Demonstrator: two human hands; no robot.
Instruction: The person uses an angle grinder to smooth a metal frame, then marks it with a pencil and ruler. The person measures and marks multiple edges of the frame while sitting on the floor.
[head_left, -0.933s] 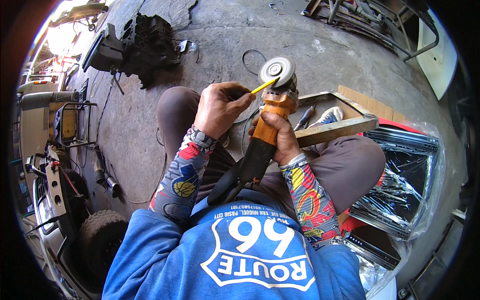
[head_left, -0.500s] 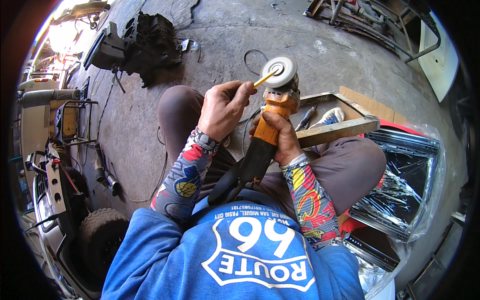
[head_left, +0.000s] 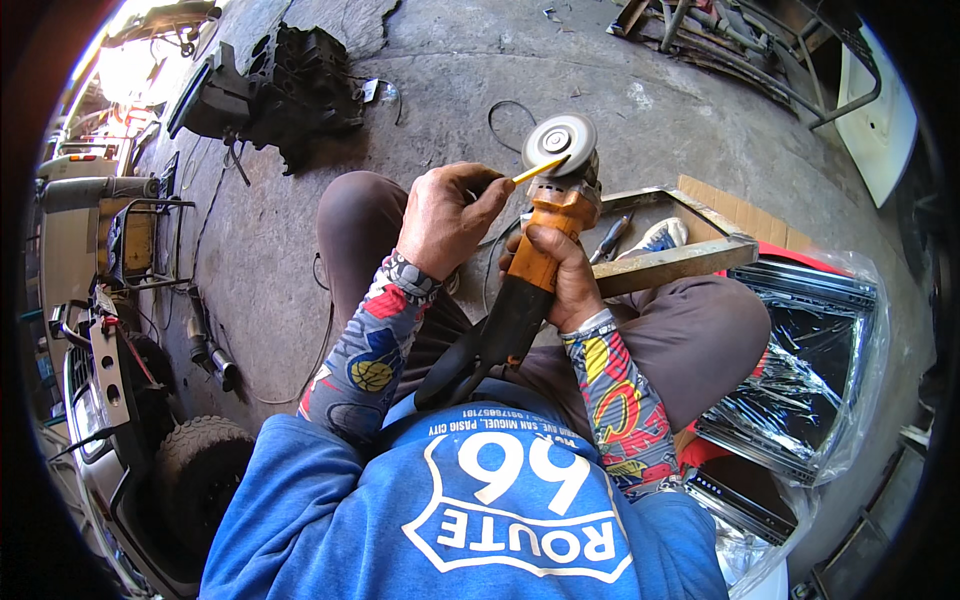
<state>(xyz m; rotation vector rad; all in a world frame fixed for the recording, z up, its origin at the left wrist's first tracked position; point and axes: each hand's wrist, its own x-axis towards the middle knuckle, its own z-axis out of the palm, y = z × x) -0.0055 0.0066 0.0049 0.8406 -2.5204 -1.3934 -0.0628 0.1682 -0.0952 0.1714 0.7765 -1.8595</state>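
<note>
Over lap: right hand (head_left: 556, 272) clamps orange angle grinder (head_left: 545, 250) steady; left hand (head_left: 447, 218) pinches yellow tool (head_left: 538, 169) against disc (head_left: 559, 139).

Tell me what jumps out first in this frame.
An orange angle grinder at centre, gripped by the right hand, its grey disc pointing up over the concrete floor. The left hand holds a yellow-tipped tool against the grinder's head. A black engine block sits upper left.

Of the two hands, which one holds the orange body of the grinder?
The right hand holds the orange grinder. The left hand holds a thin yellow tool against the disc.
</note>
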